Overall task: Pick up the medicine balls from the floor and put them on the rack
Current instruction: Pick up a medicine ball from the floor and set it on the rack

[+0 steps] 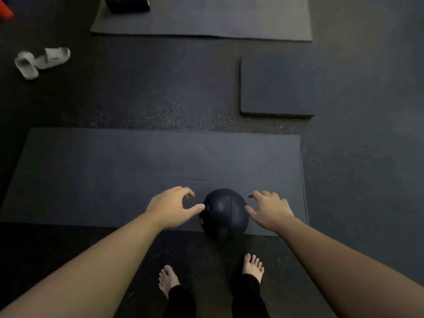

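Observation:
A black medicine ball (pixel 226 213) with stitched seams and a pale letter on its left side rests on the near edge of a dark floor mat (pixel 114 175), just ahead of my bare feet. My left hand (pixel 173 206) hovers at the ball's left side, fingers spread and curled, thumb tip close to or just touching the ball. My right hand (pixel 270 208) is at the ball's right side, fingers apart, thumb near its surface. Neither hand grips the ball. No rack is in view.
A pair of white slides (pixel 41 61) lies at the far left. A thick square pad (pixel 276 87) sits at the right, and a second mat (pixel 206 19) lies at the back with a dark object (pixel 127 4) on it. A red object (pixel 5 9) shows top left.

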Demonstrator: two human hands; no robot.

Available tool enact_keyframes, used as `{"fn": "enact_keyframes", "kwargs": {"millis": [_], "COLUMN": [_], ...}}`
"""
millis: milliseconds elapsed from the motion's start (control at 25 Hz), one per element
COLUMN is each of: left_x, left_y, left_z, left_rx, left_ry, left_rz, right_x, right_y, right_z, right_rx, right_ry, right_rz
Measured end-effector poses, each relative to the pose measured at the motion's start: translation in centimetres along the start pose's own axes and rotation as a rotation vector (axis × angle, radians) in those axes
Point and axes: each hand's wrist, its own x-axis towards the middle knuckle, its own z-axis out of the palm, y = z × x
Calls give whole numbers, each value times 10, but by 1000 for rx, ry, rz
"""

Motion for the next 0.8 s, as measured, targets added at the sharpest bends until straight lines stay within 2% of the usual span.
{"fn": "enact_keyframes", "kwargs": {"millis": [160, 360, 440, 520, 600, 680, 720, 760, 800], "left_x": [122, 233, 264, 271, 274, 276, 270, 275, 270], "left_y": [-27, -65, -83, -90, -96, -113, -109, -120, -118], "left_z": [94, 187, 216, 251, 262, 260, 270, 295, 337], "left_rx": [-61, -128, -220, -278, -468, -670, -781, -898, -961], "left_ry": [-54, -34, -14, -74, -86, -7, -72, -28, -114], "left_rz": [-41, -84, -138, -213, -309, -387, -460, -470, -599], "right_x": [119, 229, 255, 269, 273, 275, 276, 277, 277], "right_y": [38, 31, 33, 43, 54, 61, 62, 63, 63], "right_z": [87, 166, 191, 210, 222, 232, 236, 239, 241], "right_rx": [-24, 35, 83, 162, 289, 438, 506, 569, 625], "right_ry": [-76, -25, -40, -71, -109, -143, -154, -156, -147], "right_rz": [-1, -47, -48, -10, 57, 111, 129, 149, 169]}}
